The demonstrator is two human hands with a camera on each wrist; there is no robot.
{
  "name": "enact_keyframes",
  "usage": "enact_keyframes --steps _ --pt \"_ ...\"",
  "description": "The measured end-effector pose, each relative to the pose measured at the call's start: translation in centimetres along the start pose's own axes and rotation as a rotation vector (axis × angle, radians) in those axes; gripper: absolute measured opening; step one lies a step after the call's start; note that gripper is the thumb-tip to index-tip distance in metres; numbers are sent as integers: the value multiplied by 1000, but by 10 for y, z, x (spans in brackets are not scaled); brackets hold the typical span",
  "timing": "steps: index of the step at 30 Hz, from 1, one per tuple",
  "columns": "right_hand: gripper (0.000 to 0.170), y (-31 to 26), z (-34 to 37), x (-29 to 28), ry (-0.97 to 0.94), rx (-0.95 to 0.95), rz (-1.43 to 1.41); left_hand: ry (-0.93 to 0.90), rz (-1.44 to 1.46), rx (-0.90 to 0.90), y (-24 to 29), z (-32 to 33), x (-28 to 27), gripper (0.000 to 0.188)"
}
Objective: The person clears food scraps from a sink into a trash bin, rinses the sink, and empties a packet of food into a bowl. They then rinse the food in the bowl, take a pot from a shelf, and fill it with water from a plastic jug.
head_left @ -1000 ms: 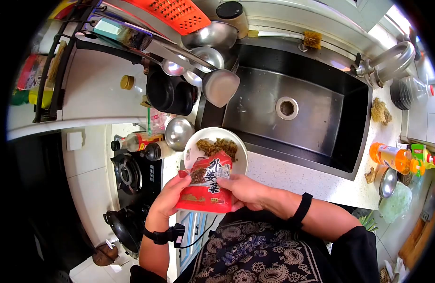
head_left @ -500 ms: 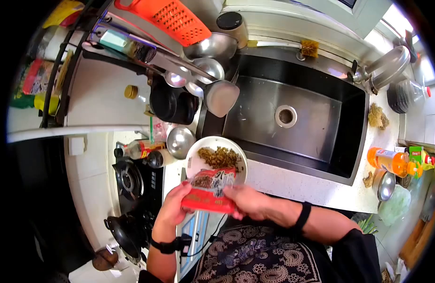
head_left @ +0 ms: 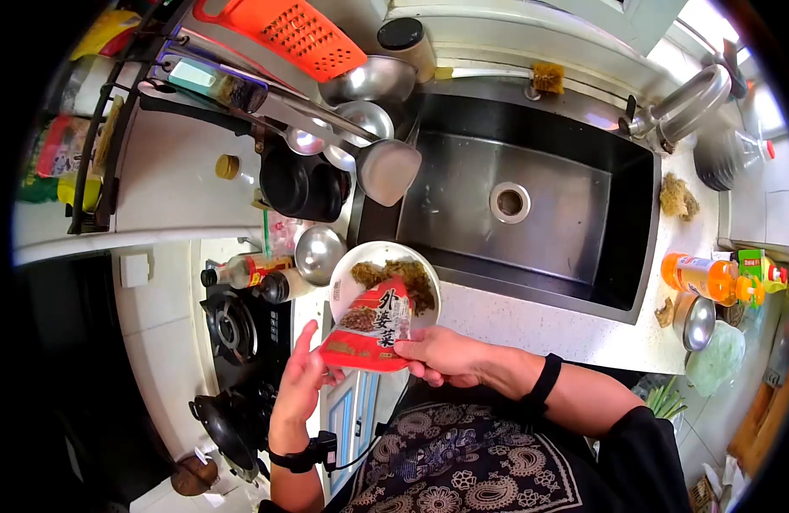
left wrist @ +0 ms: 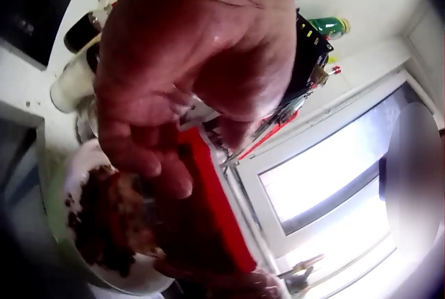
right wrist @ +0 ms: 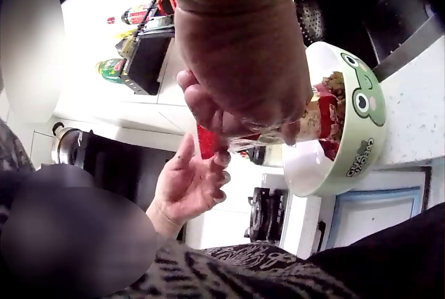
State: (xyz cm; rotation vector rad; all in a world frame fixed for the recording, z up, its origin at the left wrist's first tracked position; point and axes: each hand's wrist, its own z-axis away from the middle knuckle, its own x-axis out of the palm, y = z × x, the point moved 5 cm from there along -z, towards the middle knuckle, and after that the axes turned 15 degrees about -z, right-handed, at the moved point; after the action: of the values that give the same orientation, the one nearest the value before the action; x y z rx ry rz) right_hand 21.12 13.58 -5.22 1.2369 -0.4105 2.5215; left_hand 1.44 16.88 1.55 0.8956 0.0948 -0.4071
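A red food packet (head_left: pixel 373 329) with large dark characters is tilted over a bowl (head_left: pixel 343 295) that holds brown chopped food (head_left: pixel 421 286). My right hand (head_left: pixel 446 352) pinches the packet's lower right side, thumb on top. Beside the lower left corner, my left hand (head_left: pixel 302 380) has its fingers loosely spread and does not grip the packet. In the right wrist view the bowl (right wrist: pixel 361 149) is pale green with a frog picture, and the packet's far end reaches inside its rim. The left wrist view has the left hand (left wrist: pixel 198 55) above the red packet (left wrist: pixel 212 208).
Behind the bowl lies a black sink (head_left: pixel 505 192). Left of it are a small metal bowl (head_left: pixel 320 255), bottles (head_left: pixel 245 272) and a stove (head_left: pixel 232 329). Ladles and pans hang at the upper left. An orange bottle (head_left: pixel 702 278) lies on the right counter.
My left hand has let go of the packet and opened beside it. The packet, held by my right hand, has swung from nearly flat to slanting, its upper end over the food.
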Motion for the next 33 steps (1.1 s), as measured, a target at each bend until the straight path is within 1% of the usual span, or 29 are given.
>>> enact_keyframes --steps 1,4,5,7,8,9,10,11,12,14,15,16,17,18,19,22,23,24,25,26,28,30,31,33 --pt "27 -5 6 3 -13 22 17 -106 -102 139 -6 -2 -5 42" --pt "33 -4 5 -2 -22 -15 85 14 -459 283 -11 -3 -10 33" --pt "36 -7 8 -5 24 -38 120 89 -630 412 -5 -2 -12 24" --pt "46 -13 19 -5 112 -80 184 80 -569 432 0 -2 -12 22" --pt "50 -19 25 -6 152 -188 297 78 -537 440 3 -4 -11 21" --pt "54 -26 31 -7 188 -293 414 84 -474 362 -2 -9 -12 23" --pt "58 -31 36 -8 221 -398 530 66 -441 365 -4 -11 -13 24" --pt "55 -33 35 -13 269 -572 691 40 -410 372 -6 -14 -14 24" --pt "51 -38 36 -7 213 -677 777 10 -382 381 -7 -18 -15 25" --pt "41 -50 36 8 87 -882 950 33 -444 413 -4 -20 -18 27" --pt "27 -55 37 18 114 -1033 1132 40 -470 424 3 -18 -18 28" --pt "25 -56 40 23 159 -1064 1135 45 -499 433 9 -16 -19 28" --pt "22 -55 45 30 205 -1093 1136 79 -540 516 17 -11 -21 28" --pt "19 -54 49 38 251 -1121 1138 84 -532 523 20 -10 -24 28" --pt "19 -54 50 43 273 -1254 1106 91 -523 529 23 -10 -25 28" --pt "17 -53 34 40 425 -1175 1289 101 -546 518 23 -14 -25 27" --pt "17 -51 40 44 422 -1252 1181 105 -557 534 26 -16 -26 27" --pt "17 -52 35 43 428 -1241 1143 110 -568 532 24 -15 -27 27" --pt "18 -51 29 39 430 -1220 1103 103 -524 468 20 -23 -27 26" --pt "18 -52 24 35 436 -1214 1070 63 -358 511 9 -33 -25 25" --pt "15 -56 24 27 482 -1232 1059 -7 -309 523 4 -42 -26 27" --pt "13 -50 26 24 485 -1213 1020 -25 -331 503 -1 -48 -28 25" --pt "15 -48 25 25 500 -1228 983 -37 -342 500 -1 -50 -27 25" --pt "15 -41 22 35 482 -1225 1044 -67 -354 532 6 -48 -18 25"
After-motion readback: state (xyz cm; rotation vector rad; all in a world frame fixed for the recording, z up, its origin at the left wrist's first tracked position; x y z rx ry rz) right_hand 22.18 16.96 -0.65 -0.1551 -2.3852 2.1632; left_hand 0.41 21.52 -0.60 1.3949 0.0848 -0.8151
